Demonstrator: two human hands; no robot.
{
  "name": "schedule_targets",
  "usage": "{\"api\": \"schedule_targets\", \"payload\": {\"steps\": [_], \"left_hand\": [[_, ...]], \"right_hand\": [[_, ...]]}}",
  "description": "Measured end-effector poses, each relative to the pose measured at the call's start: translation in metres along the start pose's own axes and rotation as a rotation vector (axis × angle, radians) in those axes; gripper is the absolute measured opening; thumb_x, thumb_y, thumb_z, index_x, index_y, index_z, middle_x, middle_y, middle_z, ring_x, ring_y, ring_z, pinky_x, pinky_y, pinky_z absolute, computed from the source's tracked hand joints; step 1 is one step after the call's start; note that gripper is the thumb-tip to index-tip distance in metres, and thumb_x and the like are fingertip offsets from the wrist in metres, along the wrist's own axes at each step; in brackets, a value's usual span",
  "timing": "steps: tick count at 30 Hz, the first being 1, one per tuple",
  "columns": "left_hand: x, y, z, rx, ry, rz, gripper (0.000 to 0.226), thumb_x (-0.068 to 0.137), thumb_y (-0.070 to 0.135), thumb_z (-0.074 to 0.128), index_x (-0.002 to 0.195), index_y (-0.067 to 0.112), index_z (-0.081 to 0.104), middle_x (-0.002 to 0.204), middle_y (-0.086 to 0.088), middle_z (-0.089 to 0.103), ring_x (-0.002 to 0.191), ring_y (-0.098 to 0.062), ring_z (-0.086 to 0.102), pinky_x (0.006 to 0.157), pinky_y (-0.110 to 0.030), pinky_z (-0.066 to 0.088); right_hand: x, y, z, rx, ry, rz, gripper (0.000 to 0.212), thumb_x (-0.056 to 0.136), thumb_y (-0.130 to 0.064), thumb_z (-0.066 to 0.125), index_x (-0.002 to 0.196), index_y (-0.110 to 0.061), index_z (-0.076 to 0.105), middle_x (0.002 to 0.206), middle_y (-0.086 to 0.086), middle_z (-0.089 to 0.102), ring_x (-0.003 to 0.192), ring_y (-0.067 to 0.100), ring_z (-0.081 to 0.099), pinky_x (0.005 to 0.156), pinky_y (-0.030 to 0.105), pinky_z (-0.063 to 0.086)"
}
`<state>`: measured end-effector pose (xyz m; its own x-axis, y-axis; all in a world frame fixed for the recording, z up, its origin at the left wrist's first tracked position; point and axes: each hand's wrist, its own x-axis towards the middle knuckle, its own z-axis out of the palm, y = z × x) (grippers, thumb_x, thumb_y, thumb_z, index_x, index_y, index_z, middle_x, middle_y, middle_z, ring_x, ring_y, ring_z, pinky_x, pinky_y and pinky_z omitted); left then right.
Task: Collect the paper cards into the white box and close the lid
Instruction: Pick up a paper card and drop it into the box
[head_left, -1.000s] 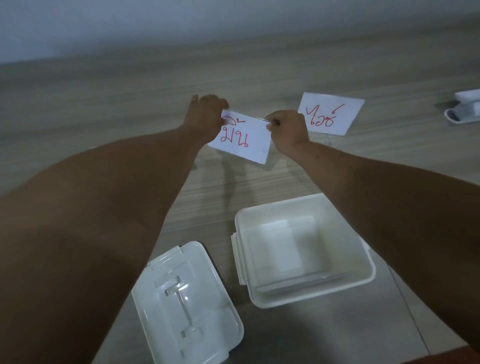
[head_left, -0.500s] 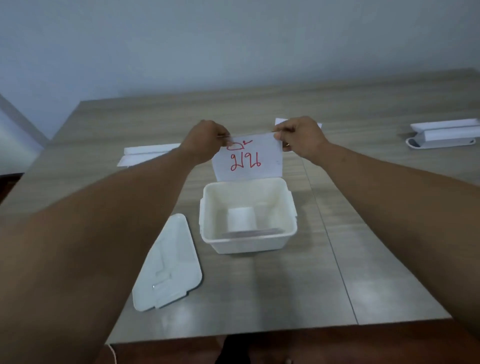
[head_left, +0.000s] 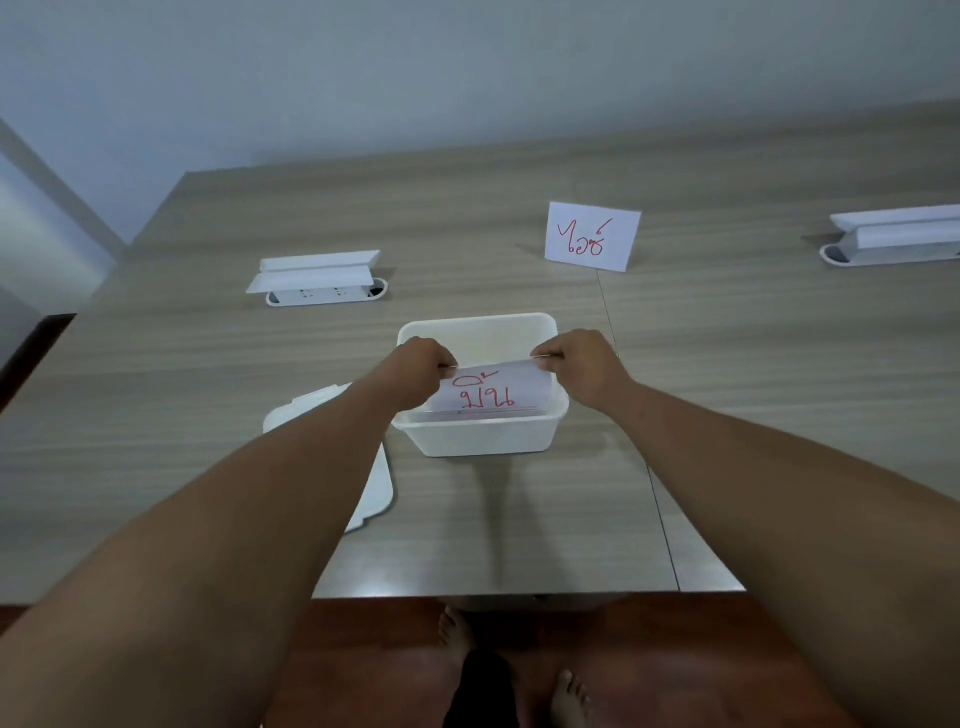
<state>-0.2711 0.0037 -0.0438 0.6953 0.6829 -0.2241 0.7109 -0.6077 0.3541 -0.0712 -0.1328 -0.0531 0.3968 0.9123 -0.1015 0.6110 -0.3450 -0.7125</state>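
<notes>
A white paper card (head_left: 491, 392) with red writing sits partly inside the open white box (head_left: 480, 434) near the table's front. My left hand (head_left: 418, 364) pinches its top left corner and my right hand (head_left: 576, 361) pinches its top right corner. The card's lower edge is below the box rim, against the near wall. A second white card (head_left: 592, 236) with red writing stands upright farther back, right of centre. The white lid (head_left: 317, 410) lies flat to the left of the box, mostly hidden under my left forearm.
Two white pop-up socket units are set in the wooden table: one (head_left: 319, 278) at back left, one (head_left: 893, 236) at far right. The table's front edge (head_left: 519, 592) runs just below the box, with bare feet on a reddish floor beneath.
Both hands have lowered the card from above the box's far rim down into the box. The view has tilted, showing the second card and the floor.
</notes>
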Motion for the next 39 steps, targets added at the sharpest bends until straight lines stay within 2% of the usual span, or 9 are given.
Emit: {"api": "schedule_targets", "payload": {"steps": [6, 9, 11, 13, 17, 22, 26, 35, 39], "left_hand": [[0.002, -0.021, 0.02, 0.023, -0.1, -0.028, 0.028, 0.09, -0.003, 0.051, 0.106, 0.005, 0.073, 0.112, -0.009, 0.073, 0.105, -0.027, 0.064, 0.085, -0.028, 0.047], [0.008, -0.024, 0.023, 0.022, -0.22, -0.017, 0.025, 0.091, 0.005, 0.052, 0.104, 0.005, 0.074, 0.109, -0.01, 0.073, 0.098, -0.025, 0.062, 0.081, -0.026, 0.042], [0.016, -0.026, 0.019, 0.003, -0.297, -0.013, 0.025, 0.092, 0.013, 0.055, 0.106, 0.009, 0.075, 0.111, -0.005, 0.074, 0.103, -0.022, 0.062, 0.086, -0.026, 0.045], [0.028, -0.029, 0.011, -0.05, -0.369, -0.043, 0.025, 0.09, 0.018, 0.057, 0.103, 0.01, 0.077, 0.108, -0.003, 0.074, 0.097, -0.019, 0.063, 0.085, -0.026, 0.047], [0.069, -0.036, -0.013, -0.294, -0.36, -0.128, 0.024, 0.089, 0.014, 0.061, 0.101, -0.003, 0.073, 0.095, -0.015, 0.074, 0.076, -0.021, 0.063, 0.071, -0.027, 0.052], [0.123, -0.033, -0.045, -0.278, -0.161, -0.025, 0.019, 0.081, 0.01, 0.064, 0.09, -0.001, 0.076, 0.09, -0.022, 0.076, 0.073, -0.023, 0.066, 0.077, -0.032, 0.054], [0.155, -0.01, -0.06, -0.224, -0.094, 0.058, 0.03, 0.088, 0.023, 0.057, 0.091, -0.002, 0.075, 0.092, -0.017, 0.076, 0.087, -0.027, 0.069, 0.089, -0.036, 0.055], [0.248, 0.054, -0.069, -0.074, -0.017, 0.124, 0.032, 0.092, 0.022, 0.048, 0.065, 0.009, 0.061, 0.09, -0.016, 0.073, 0.085, -0.029, 0.065, 0.076, -0.029, 0.047], [0.303, 0.076, -0.063, -0.047, 0.014, 0.114, 0.03, 0.095, 0.023, 0.051, 0.114, 0.006, 0.068, 0.124, -0.012, 0.067, 0.118, -0.029, 0.06, 0.099, -0.03, 0.045]], "right_hand": [[0.006, 0.012, 0.025, -0.203, -0.152, 0.005, 0.022, 0.09, -0.01, 0.058, 0.105, -0.012, 0.074, 0.113, 0.003, 0.074, 0.112, 0.022, 0.063, 0.099, 0.031, 0.047], [0.012, 0.016, 0.031, -0.32, -0.237, 0.021, 0.022, 0.086, -0.009, 0.056, 0.073, -0.014, 0.072, 0.078, -0.002, 0.076, 0.093, 0.027, 0.063, 0.11, 0.033, 0.033], [0.013, 0.011, 0.029, -0.364, -0.243, 0.02, 0.041, 0.084, -0.009, 0.053, 0.046, -0.025, 0.05, 0.043, -0.014, 0.057, 0.074, 0.022, 0.048, 0.098, 0.031, 0.035], [0.014, 0.007, 0.026, -0.351, -0.219, 0.015, 0.043, 0.077, -0.006, 0.049, 0.039, -0.025, 0.042, 0.035, -0.018, 0.049, 0.063, 0.018, 0.04, 0.075, 0.026, 0.036], [0.035, 0.003, 0.017, -0.255, -0.028, -0.004, 0.024, 0.079, -0.015, 0.052, 0.073, -0.014, 0.074, 0.073, -0.006, 0.076, 0.075, 0.017, 0.067, 0.072, 0.031, 0.056], [0.066, 0.005, -0.011, -0.197, 0.196, 0.045, 0.024, 0.079, -0.011, 0.056, 0.092, -0.012, 0.076, 0.097, 0.004, 0.078, 0.094, 0.02, 0.069, 0.088, 0.032, 0.055], [0.082, 0.017, -0.042, -0.238, 0.203, 0.139, 0.029, 0.081, -0.01, 0.053, 0.103, -0.011, 0.073, 0.11, 0.006, 0.074, 0.107, 0.022, 0.065, 0.096, 0.034, 0.052], [0.148, 0.066, -0.121, -0.278, 0.227, 0.242, 0.037, 0.083, -0.008, 0.052, 0.116, -0.01, 0.067, 0.124, 0.008, 0.067, 0.117, 0.025, 0.06, 0.102, 0.036, 0.048], [0.198, 0.095, -0.143, -0.26, 0.19, 0.259, 0.046, 0.084, -0.01, 0.054, 0.13, -0.008, 0.056, 0.141, 0.009, 0.054, 0.132, 0.024, 0.048, 0.11, 0.031, 0.038]]}}
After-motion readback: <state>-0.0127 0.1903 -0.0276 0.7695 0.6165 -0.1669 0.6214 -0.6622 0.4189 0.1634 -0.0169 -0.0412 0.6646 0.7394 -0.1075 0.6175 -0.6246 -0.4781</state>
